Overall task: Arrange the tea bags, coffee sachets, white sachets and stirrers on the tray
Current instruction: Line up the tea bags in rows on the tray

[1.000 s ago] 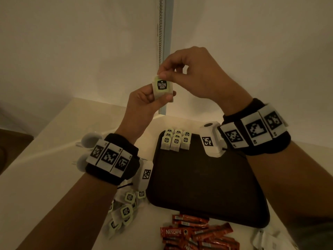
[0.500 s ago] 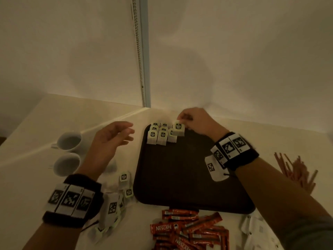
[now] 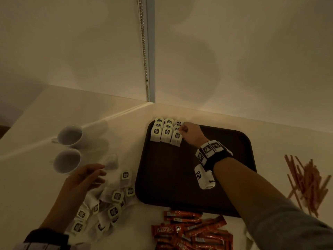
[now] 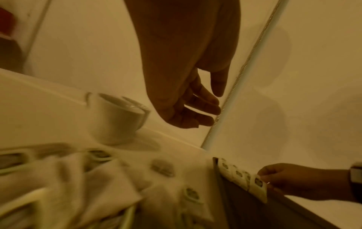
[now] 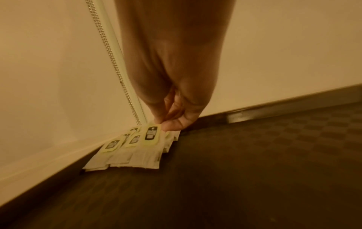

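Note:
A dark brown tray (image 3: 225, 141) lies on the white table. Several tea bags (image 3: 161, 131) stand in rows at its far left corner. My right hand (image 3: 183, 131) pinches the top of the front right tea bag (image 3: 177, 138), which lies on the tray; the right wrist view shows thumb and fingertips on its tag (image 5: 151, 134). My left hand (image 3: 90, 175) hovers with relaxed fingers over the loose tea bags (image 3: 115, 197) left of the tray and holds nothing. Red coffee sachets (image 3: 189, 231) lie heaped at the near edge. Brown stirrers (image 3: 306, 181) lie to the right.
Two white cups (image 3: 69, 136) (image 3: 66, 160) stand at the left, just beyond my left hand. A white sachet edge (image 3: 250, 237) peeks out under my right forearm. A wall with a bead chain (image 3: 144, 51) rises behind the tray.
Both hands came down from holding one tea bag in the air. The right hand carried it to the tray's far left corner and set it in the front row. The left hand dropped back over the loose pile.

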Available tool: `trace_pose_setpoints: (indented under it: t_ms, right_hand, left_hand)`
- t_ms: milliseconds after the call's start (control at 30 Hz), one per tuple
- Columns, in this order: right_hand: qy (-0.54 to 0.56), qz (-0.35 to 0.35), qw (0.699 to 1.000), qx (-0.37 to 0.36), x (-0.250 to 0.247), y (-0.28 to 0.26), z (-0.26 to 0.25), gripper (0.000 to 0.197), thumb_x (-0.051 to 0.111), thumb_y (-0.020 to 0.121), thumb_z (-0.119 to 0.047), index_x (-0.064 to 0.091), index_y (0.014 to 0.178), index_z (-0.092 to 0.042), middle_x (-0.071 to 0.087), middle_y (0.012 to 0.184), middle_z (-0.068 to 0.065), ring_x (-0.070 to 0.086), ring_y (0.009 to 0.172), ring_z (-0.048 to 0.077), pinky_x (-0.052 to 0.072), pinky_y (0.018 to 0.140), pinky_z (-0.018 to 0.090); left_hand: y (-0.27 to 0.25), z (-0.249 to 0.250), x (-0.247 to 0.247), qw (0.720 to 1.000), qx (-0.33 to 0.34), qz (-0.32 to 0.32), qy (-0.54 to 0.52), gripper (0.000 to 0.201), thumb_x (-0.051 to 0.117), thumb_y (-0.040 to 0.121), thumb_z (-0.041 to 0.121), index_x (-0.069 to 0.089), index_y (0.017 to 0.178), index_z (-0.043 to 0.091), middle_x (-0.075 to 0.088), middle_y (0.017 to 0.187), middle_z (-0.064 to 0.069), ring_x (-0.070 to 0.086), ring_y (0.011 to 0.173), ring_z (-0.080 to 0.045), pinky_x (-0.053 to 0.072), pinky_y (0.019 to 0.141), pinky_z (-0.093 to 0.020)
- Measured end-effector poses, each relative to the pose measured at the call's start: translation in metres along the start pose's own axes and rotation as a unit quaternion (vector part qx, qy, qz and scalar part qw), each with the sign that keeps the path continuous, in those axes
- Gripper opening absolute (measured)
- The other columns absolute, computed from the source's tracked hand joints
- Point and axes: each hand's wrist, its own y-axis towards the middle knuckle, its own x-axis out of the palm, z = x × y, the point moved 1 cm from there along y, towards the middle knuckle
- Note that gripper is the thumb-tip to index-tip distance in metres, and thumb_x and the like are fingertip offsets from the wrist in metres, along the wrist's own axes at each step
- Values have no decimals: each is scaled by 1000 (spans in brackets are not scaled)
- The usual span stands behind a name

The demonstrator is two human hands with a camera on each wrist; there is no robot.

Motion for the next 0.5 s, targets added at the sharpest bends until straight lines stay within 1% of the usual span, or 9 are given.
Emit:
trace_pose_setpoints:
  t_ms: [100,200,267,333,367,400,433,467,500]
  right_hand:
    - [-18,15,1000,4,5,8,-1,13,56,90,-5,62,100,1,63,107,15,58,101,24,47,87,29]
    - [-33,18,999,9,9,13,-2,12,56,90,-4,62,99,1,63,106,15,58,101,24,46,84,26]
    - [-36,19,999,12,11,15,-2,11,56,89,-4,62,98,0,63,106,15,58,101,24,45,81,25]
    - [-34,33,999,15,12,16,-6,12,58,88,-7,61,99,-1,62,106,15,58,100,25,47,82,28]
    - [-30,47,998,12,13,14,-10,15,60,87,-9,60,100,-2,61,106,15,57,99,25,48,83,30]
    - [-24,59,998,3,14,11,-16,17,62,86,-11,60,101,-4,59,106,14,56,96,24,48,82,31]
    - [-20,59,998,-17,17,5,-24,19,63,85,-13,59,102,-5,57,104,11,55,93,21,47,79,28]
    - [-20,43,998,-48,22,-3,-36,20,64,85,-15,59,103,-7,55,102,8,53,89,17,46,76,25]
    - [-25,11,996,-83,29,-11,-48,21,63,86,-16,59,104,-8,55,101,6,52,88,16,45,74,23]
  left_hand:
    - [-11,-13,-17,999,-29,25,-1,20,47,93,-2,66,94,5,70,77,-7,65,65,-14,52,60,-16]
    - [-22,-24,-29,998,-55,33,6,19,48,93,0,66,95,5,70,80,-9,65,66,-15,52,59,-16]
    - [-29,-31,-36,997,-73,38,11,19,48,94,1,66,97,5,70,83,-12,64,70,-19,52,58,-16]
    - [-36,-36,-40,995,-91,45,18,19,48,94,1,67,98,5,70,86,-15,63,71,-22,51,57,-16]
    - [-40,-38,-42,994,-97,49,22,19,49,94,1,67,97,5,70,85,-14,63,70,-21,51,57,-16]
    - [-43,-40,-42,993,-101,54,26,18,49,94,1,67,96,5,71,83,-13,63,69,-22,52,58,-17]
    - [-46,-42,-43,992,-105,60,29,18,49,93,1,67,95,5,71,82,-12,62,70,-24,53,60,-20]
    - [-49,-43,-43,992,-107,67,32,18,49,93,1,67,94,5,70,83,-13,61,73,-27,52,64,-26]
    - [-51,-44,-43,991,-108,70,37,18,50,94,1,67,95,5,69,85,-15,59,75,-28,50,67,-30]
